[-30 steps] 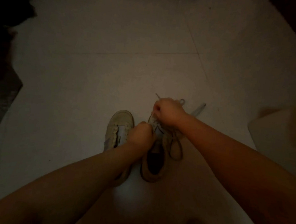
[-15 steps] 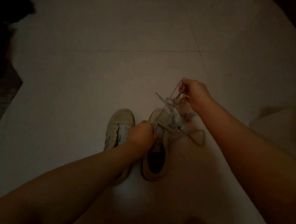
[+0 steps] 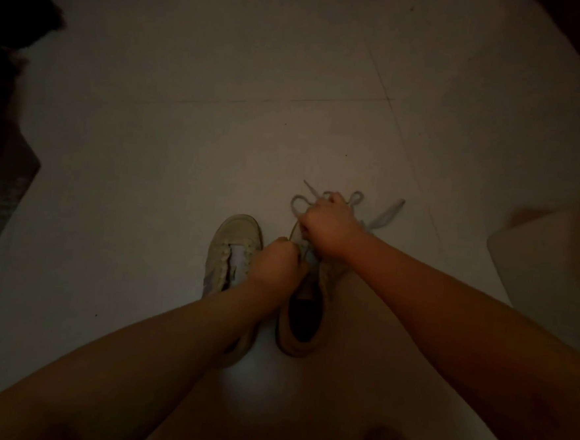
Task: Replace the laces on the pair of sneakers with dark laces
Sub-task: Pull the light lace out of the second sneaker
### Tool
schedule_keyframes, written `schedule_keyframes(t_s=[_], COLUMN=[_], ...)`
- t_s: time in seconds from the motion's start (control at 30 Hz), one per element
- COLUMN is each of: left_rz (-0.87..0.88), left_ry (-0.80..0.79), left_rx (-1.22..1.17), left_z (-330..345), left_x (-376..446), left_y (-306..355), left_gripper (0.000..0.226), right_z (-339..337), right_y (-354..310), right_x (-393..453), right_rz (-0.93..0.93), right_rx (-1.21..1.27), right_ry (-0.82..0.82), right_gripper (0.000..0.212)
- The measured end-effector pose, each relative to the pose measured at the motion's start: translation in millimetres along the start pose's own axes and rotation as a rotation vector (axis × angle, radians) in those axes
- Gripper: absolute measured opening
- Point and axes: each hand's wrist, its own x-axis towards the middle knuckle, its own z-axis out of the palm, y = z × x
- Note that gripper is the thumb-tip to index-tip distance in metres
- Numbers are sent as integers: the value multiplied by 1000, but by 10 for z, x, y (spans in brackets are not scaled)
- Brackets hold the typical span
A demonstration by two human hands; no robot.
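A single head-worn wide-angle camera looks forward and steeply down over both outstretched forearms to a dim tiled floor (image 3: 190, 151). The left hand (image 3: 277, 263) and right hand (image 3: 328, 222) sit near frame centre, close below the lens, with two sneakers (image 3: 233, 250) under them. Floor stretches beyond the hands.

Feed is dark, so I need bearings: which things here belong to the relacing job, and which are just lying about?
Job: right sneaker, its pale lace, left sneaker, left hand, right hand.

Lying about: dark clutter top left, pale board at right.
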Motion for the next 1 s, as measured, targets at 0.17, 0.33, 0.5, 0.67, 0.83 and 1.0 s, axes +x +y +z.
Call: schedule_keyframes(t_s=[0.17,0.33,0.5,0.67,0.83,1.0], left_rz=[16,9,14,0,-4,-13], left_ry=[4,-5,1,-2,-35,-53], left_rx=[4,-17,-18,4,-3,1], left_z=[-5,14,3,-21,-31,-43], left_x=[-3,-2,-9,-25,-26,-23], left_y=[-5,-15,-2,8,12,20], left_gripper=[31,30,31,39,36,36], right_z=[-368,-575,-235,-119,-97,-413], right_y=[355,715,367,-15,-1,276], right_x=[-11,-78,-132,-79,-39,100], right_rz=[412,728,342,29,189,509], right_rx=[871,1134,435,103,443,1197], right_ry=[339,559,305,-62,38,371], right_gripper=[14,11,24,21,19,11])
